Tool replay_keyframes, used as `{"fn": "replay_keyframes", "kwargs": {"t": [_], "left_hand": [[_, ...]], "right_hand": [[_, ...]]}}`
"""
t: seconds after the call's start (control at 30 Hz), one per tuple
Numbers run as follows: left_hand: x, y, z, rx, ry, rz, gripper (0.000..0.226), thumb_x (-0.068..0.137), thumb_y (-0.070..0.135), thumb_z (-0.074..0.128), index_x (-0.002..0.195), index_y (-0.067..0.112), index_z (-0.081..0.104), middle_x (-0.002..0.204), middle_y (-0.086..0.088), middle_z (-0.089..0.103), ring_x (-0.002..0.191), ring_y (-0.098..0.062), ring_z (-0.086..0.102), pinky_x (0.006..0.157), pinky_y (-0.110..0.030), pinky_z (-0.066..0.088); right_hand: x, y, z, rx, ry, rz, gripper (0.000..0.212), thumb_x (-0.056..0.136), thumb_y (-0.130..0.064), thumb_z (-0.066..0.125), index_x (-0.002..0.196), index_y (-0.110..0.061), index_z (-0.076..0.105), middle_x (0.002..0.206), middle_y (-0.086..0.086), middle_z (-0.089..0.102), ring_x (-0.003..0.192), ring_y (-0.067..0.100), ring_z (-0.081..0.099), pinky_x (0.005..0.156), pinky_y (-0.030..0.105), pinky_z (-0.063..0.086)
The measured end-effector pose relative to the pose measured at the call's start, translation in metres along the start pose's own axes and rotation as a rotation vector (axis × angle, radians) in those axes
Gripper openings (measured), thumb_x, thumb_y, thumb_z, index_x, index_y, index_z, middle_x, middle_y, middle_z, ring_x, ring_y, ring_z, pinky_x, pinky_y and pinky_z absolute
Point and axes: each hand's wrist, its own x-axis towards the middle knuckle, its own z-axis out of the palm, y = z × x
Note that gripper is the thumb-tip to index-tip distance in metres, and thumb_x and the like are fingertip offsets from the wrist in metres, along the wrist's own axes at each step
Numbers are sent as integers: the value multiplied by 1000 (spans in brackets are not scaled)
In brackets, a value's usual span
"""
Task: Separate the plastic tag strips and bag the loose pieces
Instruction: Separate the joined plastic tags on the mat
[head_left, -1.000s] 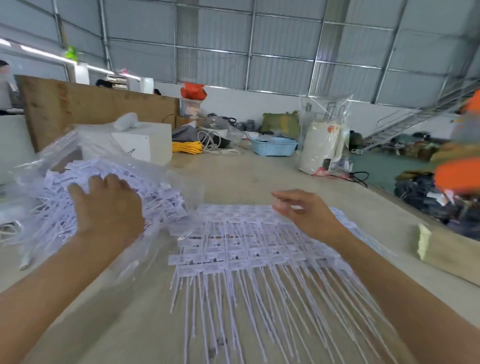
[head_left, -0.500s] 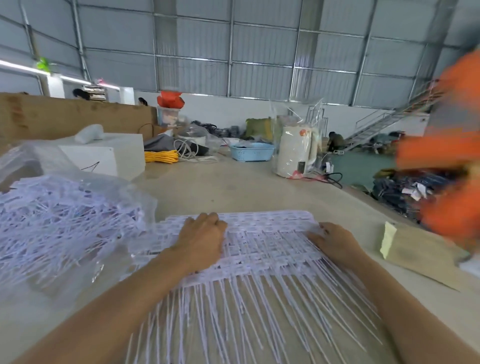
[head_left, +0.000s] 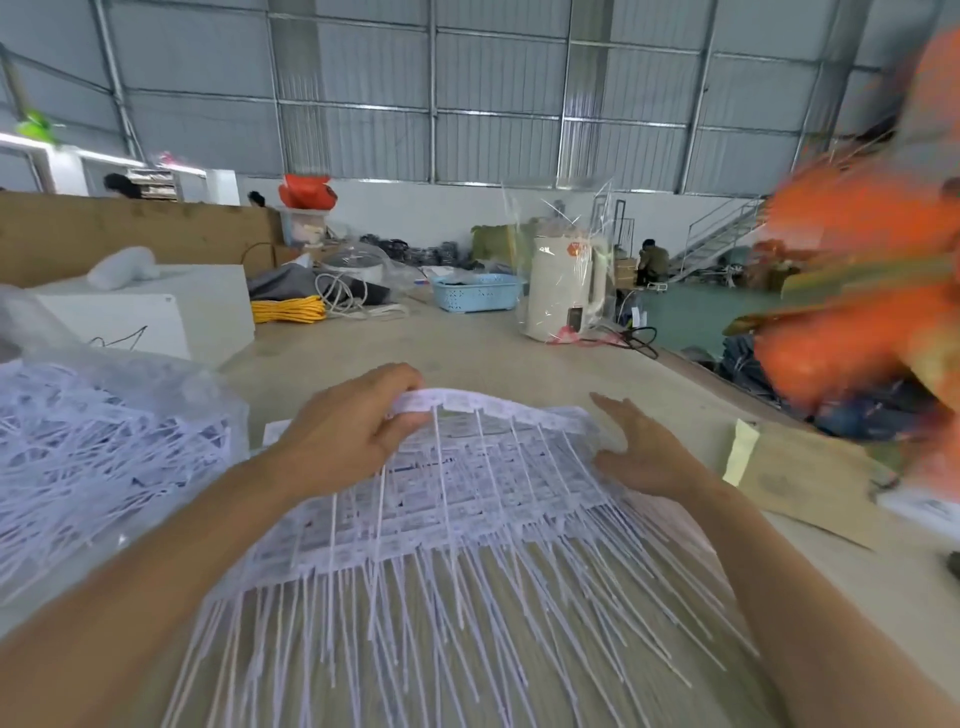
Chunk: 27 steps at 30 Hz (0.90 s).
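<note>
A layered stack of white plastic tag strips (head_left: 467, 499) lies on the table in front of me, their long thin tails pointing toward me. My left hand (head_left: 348, 431) pinches the far edge of the top strip (head_left: 467, 402) and holds it lifted off the stack. My right hand (head_left: 644, 452) rests with straight fingers on the stack's right side. A clear plastic bag (head_left: 104, 441) full of loose white tag pieces sits at the left, next to my left forearm.
The beige table (head_left: 467, 353) carries a white box (head_left: 156, 312), a yellow cable coil (head_left: 288, 310), a blue basket (head_left: 478, 293) and a wrapped white kettle (head_left: 563, 286) at the back. A brown envelope (head_left: 800, 478) lies right. A blurred person in orange (head_left: 872, 291) is at the right edge.
My left hand moved from the bag to the stack, then lifted the far edge of the top strip. My right hand slid to the stack's right side.
</note>
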Motion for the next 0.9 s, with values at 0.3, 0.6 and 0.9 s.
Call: {"fn": "replay_keyframes", "kwargs": {"t": [0.3, 0.6, 0.9], "left_hand": [[-4, 26, -22, -67, 272, 128, 43, 90, 43, 43, 108, 10, 63, 94, 5, 56, 67, -14, 51, 61, -27, 40], [14, 40, -35, -180, 199, -68, 34, 85, 54, 51, 106, 31, 65, 108, 1, 68, 91, -19, 62, 77, -36, 51], [-5, -14, -2, 244, -755, -410, 72, 66, 85, 37, 114, 34, 55, 120, 8, 58, 102, -14, 55, 82, -29, 43]], "right_hand": [[-4, -10, -4, 183, 148, -191, 34, 79, -1, 67, 111, -7, 59, 111, 4, 49, 112, 24, 46, 86, 19, 31], [-31, -20, -71, 1080, 446, -62, 31, 77, 6, 57, 74, -25, 62, 65, 3, 59, 49, 12, 53, 44, 18, 44], [-24, 5, -36, 461, -156, 301, 16, 79, 11, 66, 94, 8, 64, 69, 16, 60, 48, 17, 54, 42, 20, 47]]}}
